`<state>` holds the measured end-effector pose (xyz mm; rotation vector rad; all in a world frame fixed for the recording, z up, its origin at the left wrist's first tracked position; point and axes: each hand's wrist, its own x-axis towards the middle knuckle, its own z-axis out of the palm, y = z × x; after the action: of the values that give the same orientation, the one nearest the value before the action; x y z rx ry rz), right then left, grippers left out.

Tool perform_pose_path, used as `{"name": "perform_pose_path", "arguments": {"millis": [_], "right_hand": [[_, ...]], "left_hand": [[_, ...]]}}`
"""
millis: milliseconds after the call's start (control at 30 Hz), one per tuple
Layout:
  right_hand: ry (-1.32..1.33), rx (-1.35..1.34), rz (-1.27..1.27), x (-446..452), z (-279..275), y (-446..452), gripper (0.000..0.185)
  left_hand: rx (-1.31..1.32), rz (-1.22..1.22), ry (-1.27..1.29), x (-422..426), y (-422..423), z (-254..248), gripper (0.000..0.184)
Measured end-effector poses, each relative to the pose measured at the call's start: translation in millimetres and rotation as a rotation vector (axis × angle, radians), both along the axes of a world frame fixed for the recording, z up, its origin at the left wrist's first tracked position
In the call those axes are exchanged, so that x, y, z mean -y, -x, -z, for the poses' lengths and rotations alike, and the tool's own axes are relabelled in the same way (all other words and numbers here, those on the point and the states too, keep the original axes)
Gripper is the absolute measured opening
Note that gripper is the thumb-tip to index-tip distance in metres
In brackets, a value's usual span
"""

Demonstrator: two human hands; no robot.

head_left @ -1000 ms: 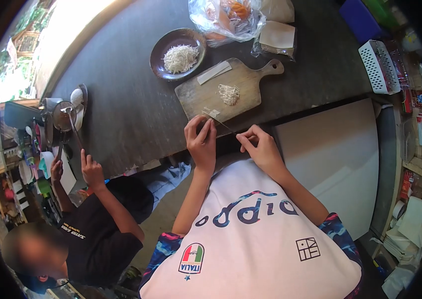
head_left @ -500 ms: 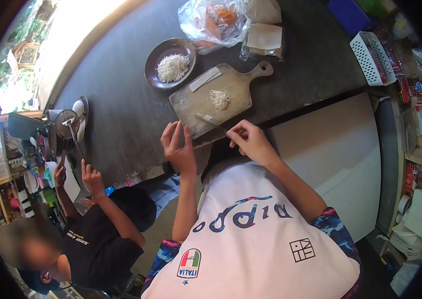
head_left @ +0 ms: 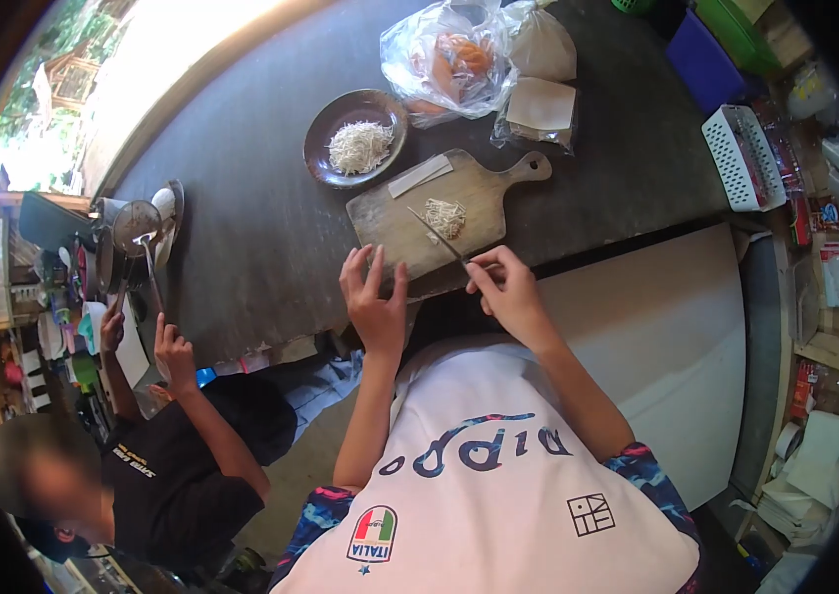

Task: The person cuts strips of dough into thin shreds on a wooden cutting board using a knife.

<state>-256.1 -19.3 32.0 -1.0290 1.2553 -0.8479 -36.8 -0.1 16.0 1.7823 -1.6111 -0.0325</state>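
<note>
My right hand (head_left: 510,297) is closed around the handle of a thin knife (head_left: 439,236). Its dark blade points up and left, across a wooden cutting board (head_left: 390,223), at the near-left side of a small pile of pale cut strips (head_left: 446,219). My left hand (head_left: 375,312) is empty at the board's near edge, fingers spread and apart. Two flat whitish slices (head_left: 421,178) lie along the far side of the board. Behind it, a dark brown plate (head_left: 316,148) bears a heap of fine white shreds (head_left: 360,147).
A clear plastic bag (head_left: 449,64) with orange contents and a packet (head_left: 541,109) stand beyond the board. A white perforated basket (head_left: 744,163) sits at the right. On the left, another person in a black shirt (head_left: 192,475) holds a round strainer (head_left: 137,228).
The knife blade has swung up the board to the pile of strips. Small bits near the board's front edge now lie against the pile. My left fingers have spread wider.
</note>
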Motion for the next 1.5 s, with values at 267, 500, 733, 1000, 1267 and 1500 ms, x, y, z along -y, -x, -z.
{"name": "perform_pose_path", "arguments": {"millis": [267,500,733,1000,1267,1500], "right_hand": [[0.295,-0.449,0.198,0.8,-0.7,25.7,0.025],[0.268,-0.45,0.144,1.9,-10.8,10.3,0.026],[0.283,-0.458,0.058,13.8,-15.3,12.3,0.025],[-0.047,-0.005,-0.031,-15.4,-20.2,17.4,0.019],[-0.158,0.008,-0.076,-10.7,-16.4,9.5,0.019],[-0.144,0.003,0.005,-0.1,-10.0,13.9,0.019]], "left_hand": [[0.093,0.144,-0.055,41.1,23.5,-0.8,0.042],[0.054,0.154,-0.057,54.0,16.1,5.6,0.043],[0.059,0.206,-0.003,68.4,-3.1,2.6,0.041],[0.08,0.175,0.053,94.5,-20.1,-5.8,0.036],[0.153,0.258,0.009,125.3,-12.1,-11.6,0.032],[0.078,0.274,-0.055,128.7,-11.5,-14.5,0.022]]}}
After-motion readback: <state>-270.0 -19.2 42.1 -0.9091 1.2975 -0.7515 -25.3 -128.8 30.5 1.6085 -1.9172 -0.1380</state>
